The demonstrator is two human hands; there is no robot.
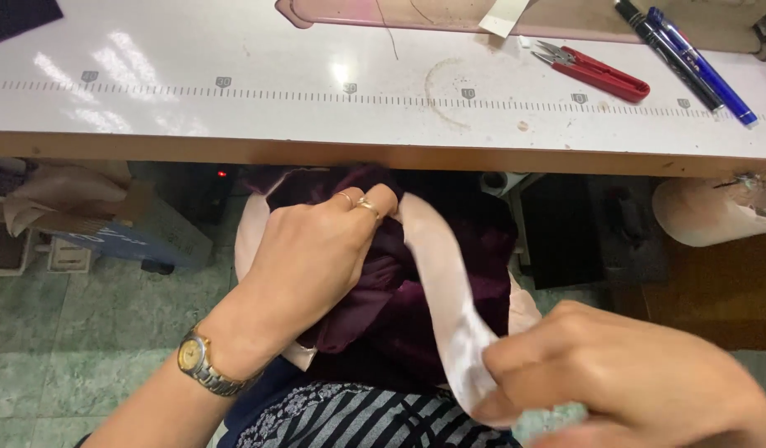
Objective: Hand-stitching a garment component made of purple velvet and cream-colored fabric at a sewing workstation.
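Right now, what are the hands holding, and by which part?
Both hold a pale pink fabric strip: the left hand pinches its upper end against dark purple cloth, the right hand grips its lower end.

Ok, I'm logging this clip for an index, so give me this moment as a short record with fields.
left hand: left hand grips dark maroon fabric in the lap
right hand: right hand pinches pale pink strip
strip: runs between both hands
table: white table with printed ruler
on table: red thread snips, two pens
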